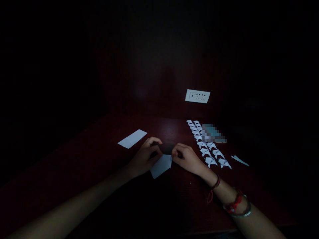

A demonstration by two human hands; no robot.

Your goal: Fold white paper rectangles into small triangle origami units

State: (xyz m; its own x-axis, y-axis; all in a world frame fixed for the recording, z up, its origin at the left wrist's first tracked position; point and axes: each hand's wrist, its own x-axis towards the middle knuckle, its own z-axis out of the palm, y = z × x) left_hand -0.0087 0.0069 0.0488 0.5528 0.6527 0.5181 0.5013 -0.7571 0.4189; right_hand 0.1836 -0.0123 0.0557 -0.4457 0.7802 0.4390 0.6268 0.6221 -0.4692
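Note:
A partly folded sheet of white paper [160,167] lies on the dark red table, with a crease near its right corner. My left hand [146,157] is at the paper's upper left edge, its thumb on the sheet and its index finger curved above. At the right corner, my right hand [185,157] has its fingers curled and pinched on the paper. Just right of that hand, small folded paper pieces [205,152] stand in two slanting rows. Further left, a flat white paper strip [132,138] lies beyond my left hand.
Beside the paper rows lies a blurred-out, phone-like flat object [216,133]. Thin pale strips [240,160] rest to its front right. A white socket panel [197,96] is on the wall behind the table [171,127]. The surroundings are very dark.

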